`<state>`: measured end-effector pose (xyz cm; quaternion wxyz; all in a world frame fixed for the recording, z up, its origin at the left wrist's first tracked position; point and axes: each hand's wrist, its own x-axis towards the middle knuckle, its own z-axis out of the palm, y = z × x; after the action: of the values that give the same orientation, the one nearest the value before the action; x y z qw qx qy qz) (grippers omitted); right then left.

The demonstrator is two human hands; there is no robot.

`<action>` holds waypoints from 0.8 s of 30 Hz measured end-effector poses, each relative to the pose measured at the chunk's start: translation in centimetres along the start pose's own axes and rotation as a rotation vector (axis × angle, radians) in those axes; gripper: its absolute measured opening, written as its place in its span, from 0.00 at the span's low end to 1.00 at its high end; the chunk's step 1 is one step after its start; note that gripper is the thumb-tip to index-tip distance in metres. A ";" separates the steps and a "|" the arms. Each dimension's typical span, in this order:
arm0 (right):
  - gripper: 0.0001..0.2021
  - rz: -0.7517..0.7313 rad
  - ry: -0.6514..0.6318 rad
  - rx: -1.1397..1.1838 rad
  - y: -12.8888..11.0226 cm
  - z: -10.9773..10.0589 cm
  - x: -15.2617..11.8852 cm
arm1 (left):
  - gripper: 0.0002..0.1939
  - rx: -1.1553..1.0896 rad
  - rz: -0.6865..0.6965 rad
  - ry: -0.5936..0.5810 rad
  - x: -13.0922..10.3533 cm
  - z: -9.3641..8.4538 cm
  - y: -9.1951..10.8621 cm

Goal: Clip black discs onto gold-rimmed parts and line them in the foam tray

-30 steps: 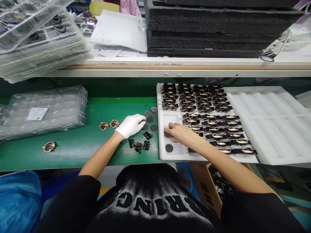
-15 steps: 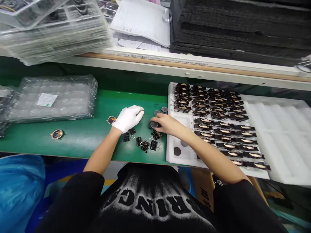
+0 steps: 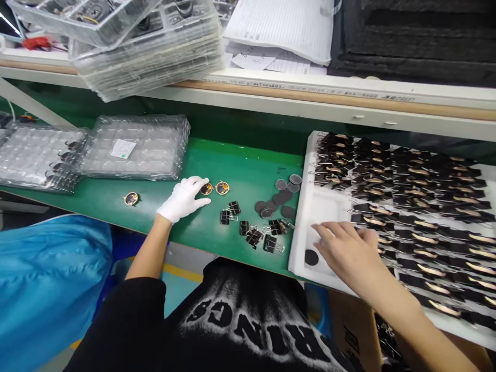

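My left hand [image 3: 185,200], in a white glove, is at the bench's middle with thumb and fingers apart. Between their tips lies a small gold-rimmed watch head [image 3: 206,189] with a dark and orange dial; whether they touch it I cannot tell. A similar watch head [image 3: 222,188] lies just right of it, another watch head [image 3: 132,198] farther left. My bare right hand [image 3: 349,253] hovers over the white foam tray [image 3: 300,237] with fingers stretched out, open. A black disc [image 3: 311,257] lies in the tray beside its fingertips. Several dark discs [image 3: 282,197] and black binder clips [image 3: 253,236] lie between the hands.
Rows of clipped pieces [image 3: 414,206] fill the foam tray's right part. Clear plastic trays [image 3: 151,150] are stacked at the left. Above runs a shelf edge [image 3: 271,98], with a plastic tray stack [image 3: 155,67], papers [image 3: 279,31] and black foam sheets [image 3: 418,41].
The view has turned left. My left hand has moved left, and a second watch head now shows at its fingertips. My right hand has left the dark discs and moved right over the tray.
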<state>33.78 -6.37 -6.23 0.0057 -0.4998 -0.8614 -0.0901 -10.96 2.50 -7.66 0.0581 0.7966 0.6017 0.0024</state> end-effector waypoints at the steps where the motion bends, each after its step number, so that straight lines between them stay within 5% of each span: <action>1: 0.10 0.004 -0.016 -0.033 0.0 0.1 -1.1 | 0.31 -0.017 0.015 0.025 0.2 0.5 0.0; 9: 0.13 -0.103 -0.109 -0.001 0.7 0.8 -2.8 | 0.24 0.031 0.148 0.051 3.2 -0.2 0.4; 15: 0.15 -0.098 -0.069 0.048 2.0 1.3 -4.0 | 0.24 -0.101 0.226 0.231 4.7 -2.4 2.4; 19: 0.07 -0.029 0.077 0.369 2.3 0.1 -2.8 | 0.24 -0.077 0.467 0.291 6.0 -5.2 7.1; 24: 0.16 0.257 0.264 1.332 1.4 -2.6 1.3 | 0.26 0.058 0.687 0.289 7.3 -7.7 15.7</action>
<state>34.14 -4.95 -3.32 0.4267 -0.4728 -0.6594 0.3994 5.50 5.98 1.03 -0.0542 0.9448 0.3011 0.1174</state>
